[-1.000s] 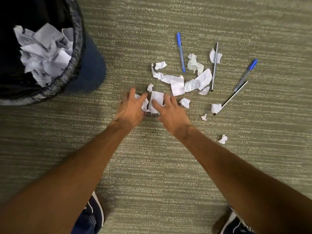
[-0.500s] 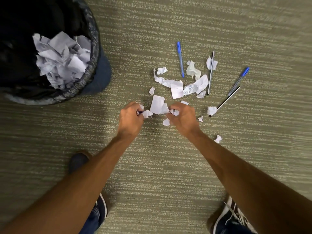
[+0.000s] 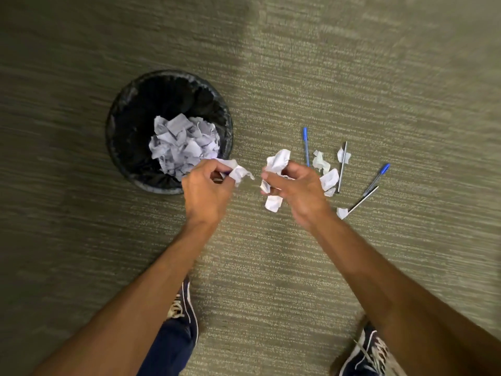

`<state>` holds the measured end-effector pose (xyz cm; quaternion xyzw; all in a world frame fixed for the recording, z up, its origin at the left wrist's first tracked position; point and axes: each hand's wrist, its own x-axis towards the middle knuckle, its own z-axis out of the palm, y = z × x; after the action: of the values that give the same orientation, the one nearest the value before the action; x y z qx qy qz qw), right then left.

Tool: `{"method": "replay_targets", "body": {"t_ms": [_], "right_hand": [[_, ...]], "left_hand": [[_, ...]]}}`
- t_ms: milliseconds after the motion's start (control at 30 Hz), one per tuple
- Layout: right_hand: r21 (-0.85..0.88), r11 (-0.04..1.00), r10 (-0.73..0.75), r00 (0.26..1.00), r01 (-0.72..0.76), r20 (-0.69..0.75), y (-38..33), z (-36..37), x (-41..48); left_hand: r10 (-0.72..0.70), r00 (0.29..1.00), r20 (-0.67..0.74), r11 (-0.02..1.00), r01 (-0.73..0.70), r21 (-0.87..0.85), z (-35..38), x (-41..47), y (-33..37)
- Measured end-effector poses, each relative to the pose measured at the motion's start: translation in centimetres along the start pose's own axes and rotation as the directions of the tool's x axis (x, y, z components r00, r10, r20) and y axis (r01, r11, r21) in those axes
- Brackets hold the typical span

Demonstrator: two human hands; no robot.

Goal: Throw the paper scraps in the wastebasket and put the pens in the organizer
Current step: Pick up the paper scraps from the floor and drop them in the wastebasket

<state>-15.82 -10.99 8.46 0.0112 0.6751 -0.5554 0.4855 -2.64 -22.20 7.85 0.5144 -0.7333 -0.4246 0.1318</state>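
Note:
My left hand (image 3: pixel 206 189) is closed on white paper scraps (image 3: pixel 235 170) and hovers just right of the black wastebasket (image 3: pixel 117 137), which holds a heap of crumpled paper (image 3: pixel 182 145). My right hand (image 3: pixel 299 189) grips a bigger bunch of scraps (image 3: pixel 276 166) above the carpet. More scraps (image 3: pixel 328 179) lie on the floor to the right, among several pens: a blue pen (image 3: pixel 306 146), a grey pen (image 3: pixel 342 166), a blue-capped pen (image 3: pixel 377 178) and a thin dark pen (image 3: pixel 362 200). No organizer is in view.
Green-grey carpet covers the whole floor. My two dark sneakers (image 3: pixel 182 305) (image 3: pixel 366 351) stand at the bottom of the view, under my forearms. One small scrap (image 3: pixel 341 213) lies at the tip of the thin pen.
Both hands closed on scraps and lifted them off the carpet. The view rose and shifted, so the wastebasket now sits nearer the middle and my left hand is close to its rim.

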Motion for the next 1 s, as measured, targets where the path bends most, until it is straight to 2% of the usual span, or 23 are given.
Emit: {"method": "replay_targets", "body": {"t_ms": [100, 200, 300, 433, 533, 600, 767, 833, 933, 1000], "right_hand": [[0.016, 1.000, 0.015, 0.998, -0.016, 0.066, -2.8, 4.3, 0.1], [-0.016, 0.999, 0.049, 0.993, -0.048, 0.107, -4.7, 8.6, 0.9], [-0.062, 0.994, 0.095, 0.986, -0.088, 0.134, -5.3, 12.0, 2.2], [-0.083, 0.987, 0.149, 0.979, -0.138, 0.142, -5.6, 14.9, 3.4], [-0.082, 0.978, 0.205, 0.967, -0.194, 0.152, -5.1, 16.0, 3.9], [-0.086, 0.974, 0.219, 0.964, -0.208, 0.153, -4.5, 16.4, 4.3], [-0.035, 0.978, 0.211, 0.966, -0.208, 0.152, -3.2, 16.3, 4.4], [-0.030, 0.978, 0.206, 0.963, -0.204, 0.172, -3.2, 16.0, 3.9], [-0.049, 0.990, 0.143, 0.970, -0.136, 0.198, -3.7, 15.4, 2.5], [-0.044, 0.999, 0.037, 0.983, -0.029, 0.182, -3.9, 14.5, 1.5]], "left_hand": [[-0.153, 0.983, -0.101, 0.980, 0.138, -0.144, -3.1, 2.0, 0.2], [-0.308, 0.943, -0.125, 0.921, 0.263, -0.285, -5.4, 4.3, -1.2], [-0.410, 0.905, -0.116, 0.847, 0.331, -0.416, -6.8, 6.1, -3.0], [-0.546, 0.835, -0.059, 0.683, 0.403, -0.610, -7.6, 8.1, -4.1], [-0.600, 0.800, -0.009, 0.580, 0.428, -0.693, -8.1, 9.3, -4.7], [-0.598, 0.800, 0.046, 0.542, 0.446, -0.712, -8.3, 9.9, -5.3], [-0.566, 0.823, 0.056, 0.605, 0.460, -0.650, -8.4, 10.1, -5.9], [-0.508, 0.861, 0.019, 0.707, 0.429, -0.563, -8.4, 10.0, -6.0], [-0.332, 0.937, -0.106, 0.886, 0.272, -0.375, -8.4, 9.0, -5.1], [-0.146, 0.976, -0.159, 0.969, 0.109, -0.220, -7.9, 7.2, -3.2]]}}
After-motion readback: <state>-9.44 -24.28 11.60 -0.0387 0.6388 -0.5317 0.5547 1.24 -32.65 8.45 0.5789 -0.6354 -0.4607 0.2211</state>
